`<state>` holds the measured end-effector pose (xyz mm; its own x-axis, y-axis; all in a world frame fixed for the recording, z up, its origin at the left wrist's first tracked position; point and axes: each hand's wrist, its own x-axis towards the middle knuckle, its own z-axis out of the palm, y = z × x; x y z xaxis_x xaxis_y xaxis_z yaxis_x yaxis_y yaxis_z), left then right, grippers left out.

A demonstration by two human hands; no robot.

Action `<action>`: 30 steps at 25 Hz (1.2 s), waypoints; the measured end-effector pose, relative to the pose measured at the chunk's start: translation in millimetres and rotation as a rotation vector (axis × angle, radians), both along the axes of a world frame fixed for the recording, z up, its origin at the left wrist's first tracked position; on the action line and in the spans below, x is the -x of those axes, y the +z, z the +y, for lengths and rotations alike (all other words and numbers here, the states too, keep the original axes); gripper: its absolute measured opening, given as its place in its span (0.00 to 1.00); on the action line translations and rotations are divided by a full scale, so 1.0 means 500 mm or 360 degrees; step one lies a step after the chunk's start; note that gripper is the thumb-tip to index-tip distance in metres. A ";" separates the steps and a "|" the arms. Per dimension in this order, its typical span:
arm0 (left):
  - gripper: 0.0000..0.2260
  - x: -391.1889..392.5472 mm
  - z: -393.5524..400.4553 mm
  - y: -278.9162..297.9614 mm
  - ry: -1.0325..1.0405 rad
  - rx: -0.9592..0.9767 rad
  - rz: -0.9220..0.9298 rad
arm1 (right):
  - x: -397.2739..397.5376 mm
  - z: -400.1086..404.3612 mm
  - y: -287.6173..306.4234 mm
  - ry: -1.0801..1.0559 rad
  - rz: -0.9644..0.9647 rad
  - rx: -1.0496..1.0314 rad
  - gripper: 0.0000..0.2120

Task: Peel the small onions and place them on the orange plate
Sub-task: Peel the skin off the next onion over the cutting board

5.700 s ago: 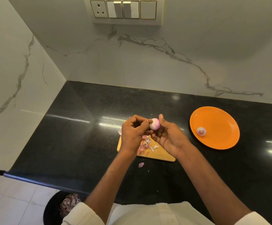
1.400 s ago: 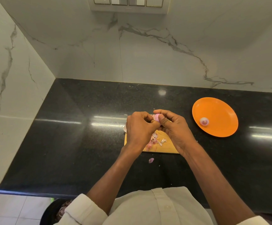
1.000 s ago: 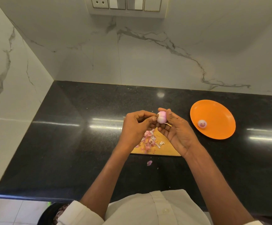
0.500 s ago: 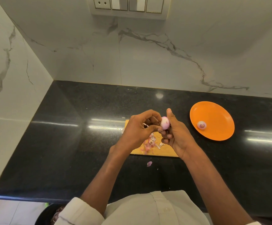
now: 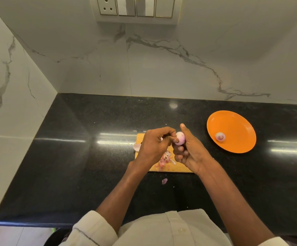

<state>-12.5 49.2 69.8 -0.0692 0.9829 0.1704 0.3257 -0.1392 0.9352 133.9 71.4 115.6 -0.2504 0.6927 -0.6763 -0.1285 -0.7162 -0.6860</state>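
Right hand point(image 5: 190, 153) grips a pale pink onion point(image 5: 180, 138) over the cutting board point(image 5: 181, 167), left hand point(image 5: 155, 144) pinching at its skin; another peeled onion point(image 5: 220, 136) sits on the orange plate point(image 5: 236, 125)

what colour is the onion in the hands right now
Pale pink-white; the onion shows best in the head view.
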 end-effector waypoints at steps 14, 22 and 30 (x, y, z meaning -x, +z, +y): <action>0.05 -0.004 -0.015 0.052 0.0185 0.0133 0.0251 | 0.020 -0.001 0.014 0.0004 -0.0686 -0.0786 0.21; 0.05 -0.010 -0.009 0.063 0.0159 0.0280 -0.0101 | 0.007 0.002 0.014 0.0101 -0.0505 -0.0710 0.25; 0.06 0.007 -0.026 0.065 0.0108 0.0523 -0.0818 | -0.009 0.000 0.010 -0.0150 -0.0085 -0.0504 0.23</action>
<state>-16.0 36.1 102.5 -0.1262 0.9690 -0.2125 -0.1801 0.1883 0.9655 138.5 71.6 120.6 -0.1451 0.8891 -0.4341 -0.1419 -0.4529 -0.8802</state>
